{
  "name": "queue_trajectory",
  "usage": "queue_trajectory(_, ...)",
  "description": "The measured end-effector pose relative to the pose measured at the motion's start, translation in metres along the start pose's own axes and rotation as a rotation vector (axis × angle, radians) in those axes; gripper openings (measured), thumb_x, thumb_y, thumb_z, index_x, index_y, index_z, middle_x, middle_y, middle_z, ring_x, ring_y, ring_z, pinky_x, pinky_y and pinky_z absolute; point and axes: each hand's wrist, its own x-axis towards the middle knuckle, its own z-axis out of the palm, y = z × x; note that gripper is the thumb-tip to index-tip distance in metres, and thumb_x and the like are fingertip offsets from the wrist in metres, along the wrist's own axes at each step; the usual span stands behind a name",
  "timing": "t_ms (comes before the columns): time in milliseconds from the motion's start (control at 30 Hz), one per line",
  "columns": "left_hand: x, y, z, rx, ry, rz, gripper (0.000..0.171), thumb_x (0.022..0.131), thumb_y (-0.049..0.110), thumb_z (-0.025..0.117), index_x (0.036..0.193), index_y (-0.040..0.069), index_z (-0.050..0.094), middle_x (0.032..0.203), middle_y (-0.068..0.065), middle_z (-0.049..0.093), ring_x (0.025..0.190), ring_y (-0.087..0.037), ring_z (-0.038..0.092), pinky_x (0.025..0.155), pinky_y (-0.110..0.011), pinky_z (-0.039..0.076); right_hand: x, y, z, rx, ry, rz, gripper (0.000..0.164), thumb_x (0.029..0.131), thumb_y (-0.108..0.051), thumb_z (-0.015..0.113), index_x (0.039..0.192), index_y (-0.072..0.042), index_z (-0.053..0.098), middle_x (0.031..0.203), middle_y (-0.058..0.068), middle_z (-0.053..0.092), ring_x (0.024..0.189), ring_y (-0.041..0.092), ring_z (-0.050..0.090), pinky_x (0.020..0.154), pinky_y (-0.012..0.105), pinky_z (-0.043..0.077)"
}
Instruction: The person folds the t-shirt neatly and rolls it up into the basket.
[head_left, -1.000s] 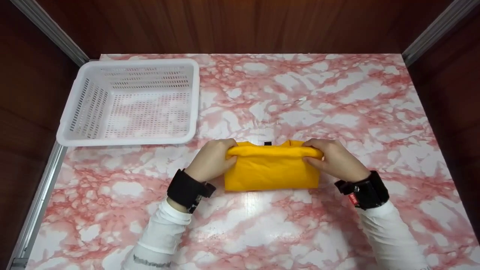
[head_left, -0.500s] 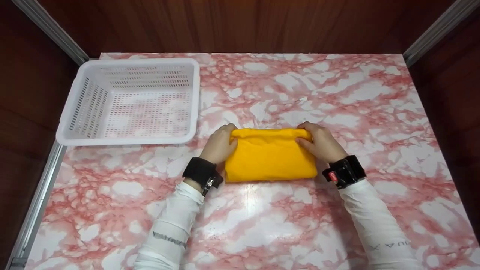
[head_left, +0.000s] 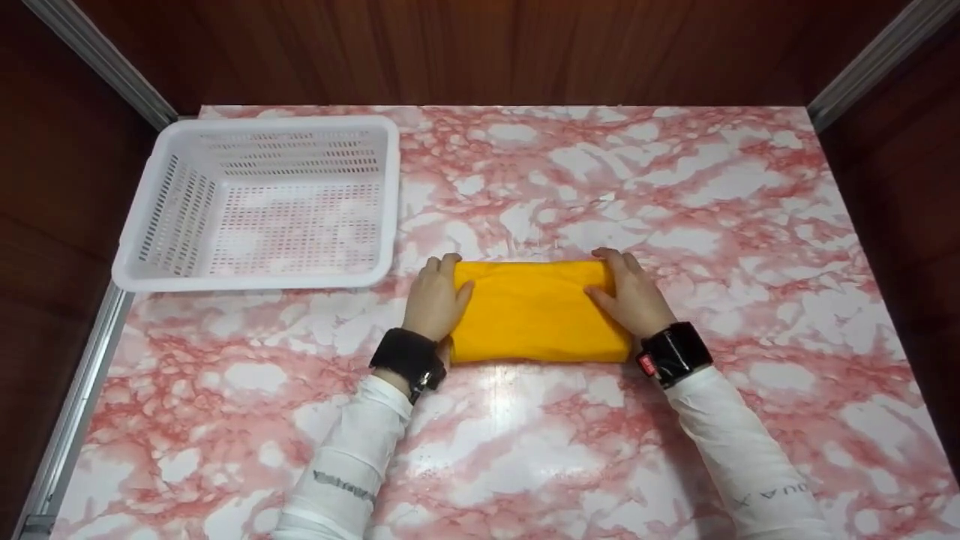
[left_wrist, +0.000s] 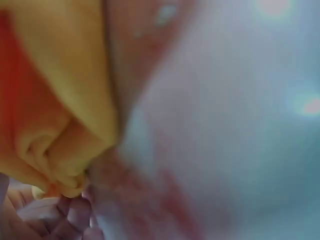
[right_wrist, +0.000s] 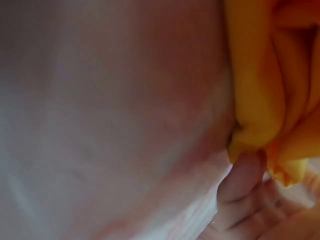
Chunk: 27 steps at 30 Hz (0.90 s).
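Observation:
A yellow shirt (head_left: 536,315), folded into a flat rectangular bundle, lies in the middle of the table in the head view. At its left end my left hand (head_left: 435,300) holds the far corner, thumb on top and fingers along the far side. My right hand (head_left: 636,298) holds the opposite corner in the same way, its thumb on the upper face. Layered folds of the shirt (left_wrist: 75,100) show close up in the left wrist view, with fingertips at their end. In the right wrist view a fingertip touches the shirt (right_wrist: 255,90); the fingers' undersides are partly hidden.
A white perforated plastic basket (head_left: 259,281) stands at the back left of the red-and-white marbled table (head_left: 712,195). Dark wood panels (head_left: 480,52) close off the back and both sides, with metal rails at the corners.
The shirt's rolled far edge has been folded over and now lies flat; the neckline and black tag are out of sight. Both hands moved away from me, then settled slightly closer together.

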Motion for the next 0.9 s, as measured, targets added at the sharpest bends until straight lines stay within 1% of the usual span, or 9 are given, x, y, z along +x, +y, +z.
queue_trajectory(67,-0.003,0.0,-0.001,0.019,0.016,-0.03,0.044,0.092,0.03,0.059,0.124,0.002,0.05,0.105,-0.02,0.056,0.091,-0.035,0.058,0.081,-0.044,0.049,-0.004,0.0,0.002,-0.017,0.029,0.024,0.055,0.087,-0.026,0.067,0.134,-0.007,0.043,0.113,0.024,0.049,0.088,0.037,0.052,0.081,0.052,0.046)
queue_trajectory(167,-0.01,0.003,-0.005,0.039,0.007,-0.105,0.047,0.093,0.036,0.057,0.122,0.0,0.049,0.103,-0.02,0.056,0.085,-0.035,0.06,0.074,-0.045,0.052,-0.011,-0.002,0.001,-0.029,0.048,0.09,0.059,0.089,-0.03,0.065,0.136,-0.006,0.04,0.113,0.027,0.047,0.086,0.039,0.053,0.078,0.053,0.048)
queue_trajectory(233,-0.015,0.007,-0.008,0.042,-0.017,-0.17,0.049,0.094,0.04,0.053,0.121,0.0,0.048,0.101,-0.02,0.056,0.082,-0.036,0.061,0.07,-0.046,0.052,-0.016,-0.004,0.0,-0.023,0.053,0.147,0.061,0.09,-0.034,0.061,0.138,-0.004,0.037,0.118,0.03,0.047,0.089,0.042,0.054,0.08,0.056,0.047)
queue_trajectory(333,-0.021,0.016,-0.012,0.046,-0.073,-0.268,0.057,0.095,0.049,0.044,0.124,0.0,0.046,0.102,-0.021,0.057,0.081,-0.038,0.063,0.069,-0.048,0.052,-0.024,-0.007,-0.001,-0.015,0.065,0.231,0.066,0.092,-0.04,0.055,0.14,0.0,0.034,0.123,0.034,0.048,0.096,0.046,0.056,0.084,0.058,0.045)
queue_trajectory(433,-0.027,0.024,-0.012,0.062,-0.117,-0.319,0.064,0.095,0.055,0.039,0.128,0.001,0.044,0.103,-0.022,0.059,0.082,-0.041,0.063,0.07,-0.049,0.051,-0.03,-0.012,-0.001,-0.011,0.066,0.285,0.07,0.093,-0.045,0.052,0.141,0.002,0.033,0.123,0.035,0.05,0.1,0.048,0.056,0.085,0.059,0.044)
queue_trajectory(500,-0.03,0.029,-0.008,0.072,-0.124,-0.328,0.066,0.094,0.057,0.039,0.13,0.001,0.043,0.104,-0.022,0.059,0.083,-0.041,0.063,0.071,-0.049,0.05,-0.033,-0.015,0.001,-0.015,0.064,0.291,0.071,0.092,-0.046,0.051,0.141,0.002,0.033,0.122,0.036,0.051,0.099,0.05,0.056,0.084,0.059,0.045)
queue_trajectory(600,-0.033,0.033,-0.002,0.088,-0.101,-0.324,0.068,0.093,0.056,0.043,0.13,0.0,0.043,0.102,-0.022,0.059,0.081,-0.04,0.063,0.07,-0.048,0.051,-0.035,-0.018,0.005,-0.018,0.061,0.29,0.07,0.092,-0.046,0.053,0.141,0.001,0.033,0.122,0.035,0.052,0.097,0.05,0.057,0.082,0.059,0.046)
queue_trajectory(700,-0.036,0.035,0.003,0.096,-0.071,-0.304,0.068,0.092,0.054,0.046,0.131,-0.002,0.041,0.101,-0.022,0.058,0.077,-0.039,0.063,0.068,-0.048,0.052,-0.035,-0.02,0.01,-0.025,0.067,0.293,0.069,0.091,-0.045,0.054,0.141,-0.001,0.033,0.12,0.035,0.052,0.093,0.049,0.059,0.08,0.058,0.047)
queue_trajectory(900,-0.037,0.038,0.009,0.104,-0.048,-0.28,0.068,0.093,0.047,0.049,0.135,-0.005,0.037,0.102,-0.023,0.056,0.075,-0.038,0.063,0.067,-0.046,0.053,-0.032,-0.026,0.018,-0.064,0.103,0.3,0.073,0.089,-0.044,0.058,0.141,0.001,0.032,0.116,0.036,0.052,0.082,0.052,0.06,0.072,0.059,0.049)
